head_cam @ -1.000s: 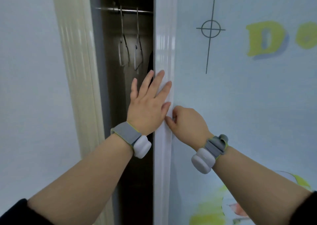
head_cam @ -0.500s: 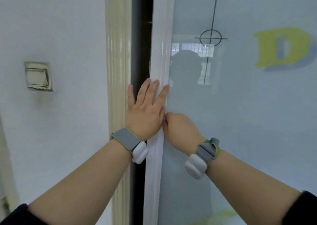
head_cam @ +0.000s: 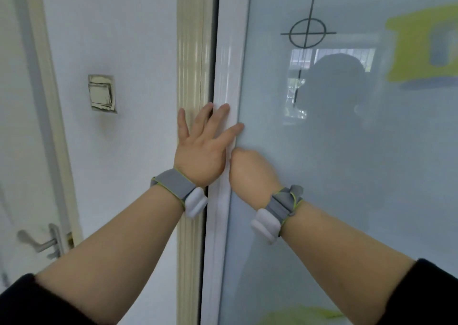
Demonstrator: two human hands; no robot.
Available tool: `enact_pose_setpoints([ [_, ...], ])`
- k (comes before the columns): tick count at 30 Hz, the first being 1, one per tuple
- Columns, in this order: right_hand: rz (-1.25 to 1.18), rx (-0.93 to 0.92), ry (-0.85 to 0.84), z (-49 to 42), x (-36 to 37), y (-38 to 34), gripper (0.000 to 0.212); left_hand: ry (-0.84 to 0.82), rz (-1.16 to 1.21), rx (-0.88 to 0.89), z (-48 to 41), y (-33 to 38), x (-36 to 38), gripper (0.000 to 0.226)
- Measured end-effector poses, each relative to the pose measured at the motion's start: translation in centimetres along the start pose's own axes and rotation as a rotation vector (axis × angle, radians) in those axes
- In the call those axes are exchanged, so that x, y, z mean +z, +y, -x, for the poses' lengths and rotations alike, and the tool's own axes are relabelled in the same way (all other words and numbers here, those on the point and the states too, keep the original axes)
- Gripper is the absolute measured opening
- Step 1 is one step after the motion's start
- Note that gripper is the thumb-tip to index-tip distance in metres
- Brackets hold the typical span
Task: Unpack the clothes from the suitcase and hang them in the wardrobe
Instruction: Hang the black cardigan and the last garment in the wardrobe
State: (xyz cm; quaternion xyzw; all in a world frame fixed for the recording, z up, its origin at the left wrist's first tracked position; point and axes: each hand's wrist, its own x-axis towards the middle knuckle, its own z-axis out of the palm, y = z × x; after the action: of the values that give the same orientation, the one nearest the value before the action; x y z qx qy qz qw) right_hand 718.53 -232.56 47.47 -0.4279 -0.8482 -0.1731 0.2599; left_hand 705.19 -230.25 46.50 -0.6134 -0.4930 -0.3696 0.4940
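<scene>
- The wardrobe door (head_cam: 347, 176), a frosted pale-blue pane in a white frame (head_cam: 228, 76), spreads right of both hands and is cut off at the top, right and bottom edges
- The wardrobe's inside is hidden behind it; only a thin dark slit (head_cam: 212, 52) shows, running up from under the left hand's fingers
- A dim reflection (head_cam: 339, 96) in the pane, above and right of the right hand, shows a dark outline against a bright window, too blurred to read further
- The white wall (head_cam: 111, 27) lies left of the left hand, with a ribbed cream post (head_cam: 190, 52) passing under that hand's outer fingers
- A yellow letter (head_cam: 421, 47) high to the right is cut by the edge; a green-yellow patch (head_cam: 297, 314) below the right forearm is mostly out of frame
- The left hand (head_cam: 200, 148) lies flat, fingers straight and spread, holding nothing, across post, slit and white frame
- The right hand (head_cam: 250, 171) touches the left hand's lower edge, its back to the camera; its fingers are tucked out of sight, so I cannot tell whether they hook the frame or merely press
- Grey wristbands (head_cam: 173, 183) carry white pods
- A worn light switch (head_cam: 102, 93) sits left of the left hand
- A smeared door handle (head_cam: 42, 240) sits lower left
- A thin crosshair mark (head_cam: 307, 32) stands above the right hand
</scene>
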Motion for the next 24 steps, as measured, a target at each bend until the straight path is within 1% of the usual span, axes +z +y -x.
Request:
enact_pose_setpoints([
  [4, 0.016, -0.061, -0.057, 0.1, -0.6, 0.5, 0.025, -0.119, -0.009, -0.008, 0.0, 0.3, -1.3, 0.057],
  [7, 0.018, -0.185, -0.097, 0.4, -0.3, -0.5, 0.024, -0.200, 0.018, -0.038, 0.4, -0.2, -3.0, 0.060],
  [10, -0.096, -0.282, -0.114, -0.3, 1.1, -2.4, 0.021, -0.264, 0.068, -0.182, 1.7, -1.3, -4.8, 0.062],
  [12, -0.165, -0.334, -0.144, -0.9, 2.3, -3.8, 0.022, -0.274, 0.112, -0.282, 3.1, -2.7, -5.6, 0.062],
  [14, -0.254, -0.338, -0.161, -1.6, 3.5, -5.4, 0.024, -0.266, 0.160, -0.359, 4.7, -4.6, -6.2, 0.061],
  [17, -0.391, -0.352, -0.237, -2.7, 5.4, -9.2, 0.024, -0.222, 0.207, -0.458, 7.9, -8.8, -7.0, 0.046],
  [19, -0.465, -0.380, -0.287, -3.6, 6.6, -11.9, 0.024, -0.206, 0.228, -0.525, 9.9, -11.5, -7.6, 0.040],
  [21, -0.524, -0.425, -0.305, -5.3, 8.8, -16.2, 0.023, -0.226, 0.224, -0.604, 12.4, -15.6, -8.1, 0.036],
  [22, -0.535, -0.428, -0.304, -5.5, 9.1, -16.4, 0.023, -0.234, 0.241, -0.630, 12.6, -15.9, -8.1, 0.035],
  [24, -0.568, -0.471, -0.326, -7.3, 11.3, -20.3, 0.022, -0.277, 0.228, -0.693, 14.4, -19.6, -8.7, 0.034],
])
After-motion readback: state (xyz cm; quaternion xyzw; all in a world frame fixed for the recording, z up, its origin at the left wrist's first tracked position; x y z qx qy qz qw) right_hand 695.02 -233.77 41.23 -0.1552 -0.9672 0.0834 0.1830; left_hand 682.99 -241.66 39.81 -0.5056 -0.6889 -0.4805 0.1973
